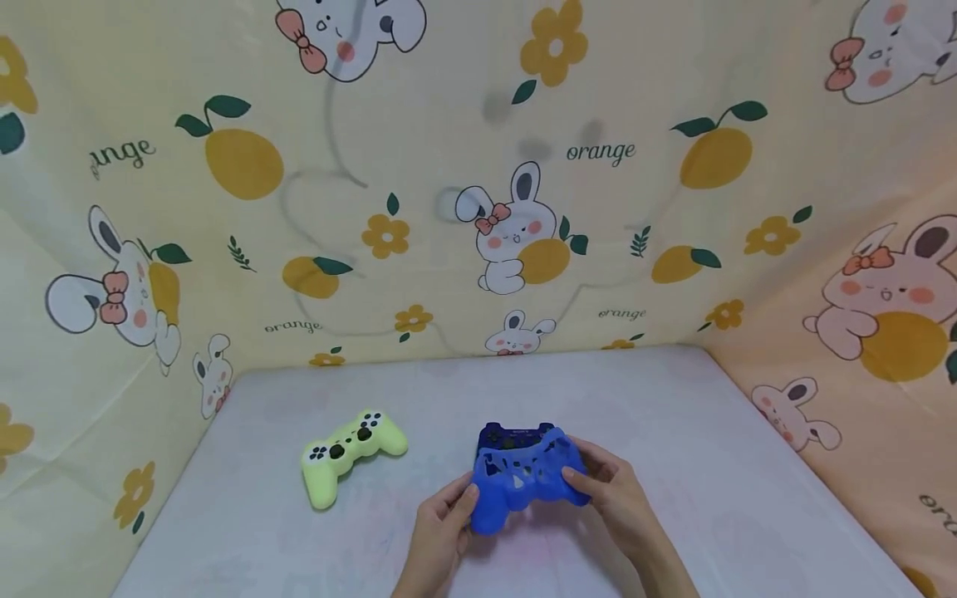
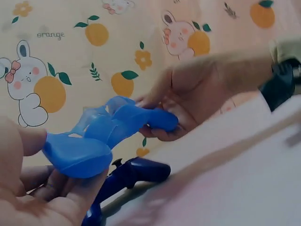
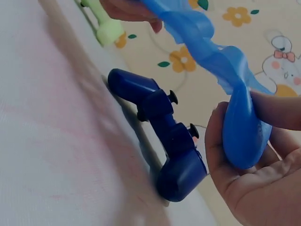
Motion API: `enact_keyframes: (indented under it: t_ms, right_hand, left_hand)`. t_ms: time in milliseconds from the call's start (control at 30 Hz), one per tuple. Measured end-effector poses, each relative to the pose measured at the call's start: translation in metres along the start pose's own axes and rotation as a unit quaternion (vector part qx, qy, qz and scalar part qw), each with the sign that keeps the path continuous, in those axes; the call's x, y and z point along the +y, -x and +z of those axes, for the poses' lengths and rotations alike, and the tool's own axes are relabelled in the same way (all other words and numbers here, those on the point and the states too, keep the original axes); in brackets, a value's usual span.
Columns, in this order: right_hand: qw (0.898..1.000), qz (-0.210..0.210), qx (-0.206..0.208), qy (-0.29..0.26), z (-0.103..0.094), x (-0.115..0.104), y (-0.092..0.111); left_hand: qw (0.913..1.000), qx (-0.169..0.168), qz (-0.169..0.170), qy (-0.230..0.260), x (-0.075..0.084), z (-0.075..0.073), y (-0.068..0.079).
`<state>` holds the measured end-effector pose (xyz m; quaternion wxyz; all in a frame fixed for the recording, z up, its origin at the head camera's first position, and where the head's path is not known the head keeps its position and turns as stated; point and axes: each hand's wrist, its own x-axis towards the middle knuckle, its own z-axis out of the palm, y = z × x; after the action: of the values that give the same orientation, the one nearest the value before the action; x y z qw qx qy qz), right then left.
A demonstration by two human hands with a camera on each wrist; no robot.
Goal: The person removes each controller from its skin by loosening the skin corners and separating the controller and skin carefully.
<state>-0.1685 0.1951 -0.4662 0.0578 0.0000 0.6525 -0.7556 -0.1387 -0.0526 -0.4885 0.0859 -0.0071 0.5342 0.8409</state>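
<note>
Both hands hold a bright blue silicone controller cover (image 1: pixel 523 477), stretched between them above the table. In the head view my left hand (image 1: pixel 439 525) pinches its left grip end, thumb on top. My right hand (image 1: pixel 616 498) grips the other end between thumb and fingers. Below and behind the cover a dark blue game controller (image 3: pixel 162 127) lies on the table, apart from the cover in the right wrist view. Its thumbsticks show there, while the cover hides most of it in the head view. Cut-out holes run across the cover's face.
A second game controller in a pale yellow-green cover (image 1: pixel 351 453) lies on the table to the left. The white table (image 1: pixel 247 531) is bounded at the back and sides by a hanging cloth (image 1: pixel 419 166) printed with rabbits and oranges.
</note>
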Motion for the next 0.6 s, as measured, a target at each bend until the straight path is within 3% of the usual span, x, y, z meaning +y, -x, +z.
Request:
enact_keyframes:
  t_ms: [100, 267, 400, 600]
  right_hand:
    - [1.000, -0.009, -0.004, -0.013, -0.0024, -0.0008, 0.0010]
    - [1.000, -0.008, -0.011, -0.029, -0.0046, -0.0026, 0.0012]
    - [0.999, 0.003, -0.015, -0.033, -0.0045, -0.0041, 0.0015]
    - [0.999, 0.009, -0.036, -0.033, -0.0042, -0.0055, 0.0007]
  left_hand:
    - [0.9941, -0.041, -0.036, 0.094, 0.0001, 0.0021, 0.0007]
    - [0.9796, -0.090, -0.067, 0.167, -0.0030, 0.0008, 0.0007]
    - [0.9762, -0.104, -0.077, 0.174, -0.0059, -0.0003, 0.0017]
    - [0.9890, -0.064, -0.039, 0.127, -0.0066, 0.0001, 0.0014]
